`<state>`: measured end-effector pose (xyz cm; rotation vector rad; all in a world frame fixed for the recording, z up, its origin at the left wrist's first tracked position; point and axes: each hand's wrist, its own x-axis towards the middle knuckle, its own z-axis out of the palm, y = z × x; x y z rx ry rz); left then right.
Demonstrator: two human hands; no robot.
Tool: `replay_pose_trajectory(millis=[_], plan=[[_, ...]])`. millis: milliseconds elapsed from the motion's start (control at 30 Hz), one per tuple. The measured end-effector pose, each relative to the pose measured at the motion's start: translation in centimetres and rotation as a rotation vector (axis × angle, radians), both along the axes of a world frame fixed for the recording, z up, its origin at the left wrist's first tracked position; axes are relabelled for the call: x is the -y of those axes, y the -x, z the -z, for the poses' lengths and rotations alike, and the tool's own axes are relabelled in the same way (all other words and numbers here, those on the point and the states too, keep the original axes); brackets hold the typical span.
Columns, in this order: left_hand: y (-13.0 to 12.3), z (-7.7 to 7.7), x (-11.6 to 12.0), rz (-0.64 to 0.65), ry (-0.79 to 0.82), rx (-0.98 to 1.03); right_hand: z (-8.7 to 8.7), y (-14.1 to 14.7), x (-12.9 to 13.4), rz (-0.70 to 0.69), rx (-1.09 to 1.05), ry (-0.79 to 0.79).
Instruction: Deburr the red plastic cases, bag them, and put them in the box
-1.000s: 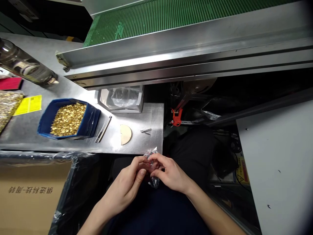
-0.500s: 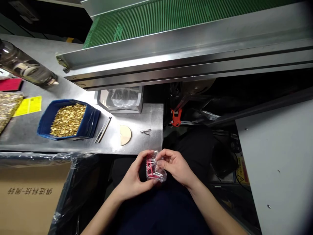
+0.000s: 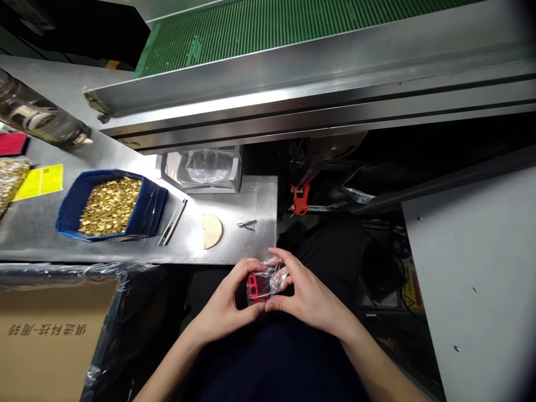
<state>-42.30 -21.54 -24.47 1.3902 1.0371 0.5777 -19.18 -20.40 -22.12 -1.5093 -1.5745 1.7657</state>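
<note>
Over my lap, a small red part (image 3: pixel 253 286) shows inside a crinkled clear plastic bag (image 3: pixel 276 277). My left hand (image 3: pixel 228 301) grips the bag and part from the left, fingers at the top edge and thumb at the bottom. From the right, my right hand (image 3: pixel 307 290) holds the bag, its thumb low beside my left thumb and its index finger stretched over the top. The right hand's other fingers are partly behind the plastic. A pale round disc (image 3: pixel 213 231) and a small metal piece (image 3: pixel 247 224) lie on the metal table (image 3: pixel 262 195) beyond my hands.
A blue bin (image 3: pixel 153 206) of gold-coloured pieces stands left, with tweezers (image 3: pixel 173 223) beside it. Behind are a grey bin (image 3: pixel 234 177) and a green conveyor (image 3: pixel 251 33). A cardboard box (image 3: pixel 50 352) is lower left, an orange-handled tool (image 3: pixel 300 200) beyond my lap, a bottle (image 3: pixel 39 114) far left.
My right hand has opened wider and moved round the bag's right side, its thumb now down by my left thumb. The bag is bunched toward the right, and the red part is tilted differently.
</note>
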Motion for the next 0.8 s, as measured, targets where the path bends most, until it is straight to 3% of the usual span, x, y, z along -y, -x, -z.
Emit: replay_pose_trajectory(millis=[133,300,400,500,567,667,733,800], plan=[[-0.3,-0.5,-0.4,0.041,0.04,-0.01,-0.8,1.5,-0.7,-0.008,0.083,-0.139],[0.0,-0.6,0.1,0.031,0.086,-0.02,-1.0,1.7,-1.0,-0.009,0.049,-0.139],[0.1,0.3,0.8,-0.05,0.16,0.166,-0.7,1.6,-0.6,0.046,-0.019,-0.117],[-0.2,1.4,1.2,-0.322,0.365,0.431,-0.7,1.5,-0.3,0.038,-0.094,-0.193],[-0.6,1.7,1.3,-0.47,0.635,0.521,-0.8,1.5,-0.1,-0.023,-0.173,-0.27],[-1.3,1.5,1.2,-0.458,1.055,0.646,-0.8,1.7,-0.1,-0.164,-0.306,-0.412],[-1.5,1.2,1.1,-0.464,1.142,0.706,-0.7,1.9,0.1,-0.258,-0.344,-0.513],[-1.6,0.8,1.0,-0.536,1.077,0.713,-0.4,2.1,0.4,-0.279,-0.314,-0.57]])
